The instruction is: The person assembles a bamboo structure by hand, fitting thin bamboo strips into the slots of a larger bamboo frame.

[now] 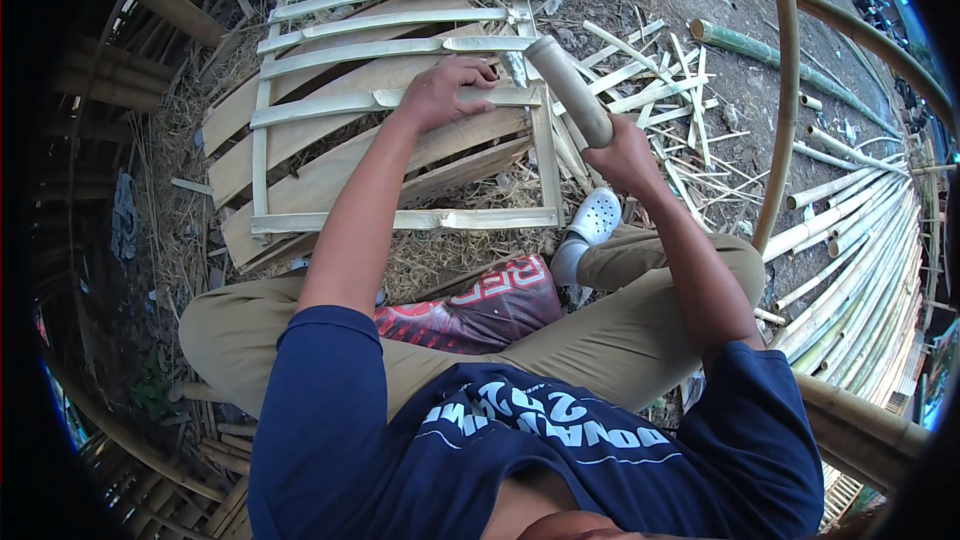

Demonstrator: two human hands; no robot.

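Note:
In front of me lies a flat frame of pale split bamboo slats [400, 221], with several crosspieces joined to side strips. My left hand [447, 95] rests on one of its crosspieces [320, 113] near the right side, the fingers curved and the thumb apart from them; I see nothing held there. My right hand [622, 155] is closed around the lower end of a short, thick bamboo club [568, 85]. The club tilts up to the left, its upper end over the frame's right edge. Wide wooden boards [350, 165] lie under the frame.
Thin bamboo strips [690, 90] are scattered beyond my right hand. Long bamboo poles [850, 260] lie at the right, and a curved upright pole [785, 90] stands nearby. A printed dark red cloth or sack [480, 310] lies between my legs. Dry straw covers the ground around the frame.

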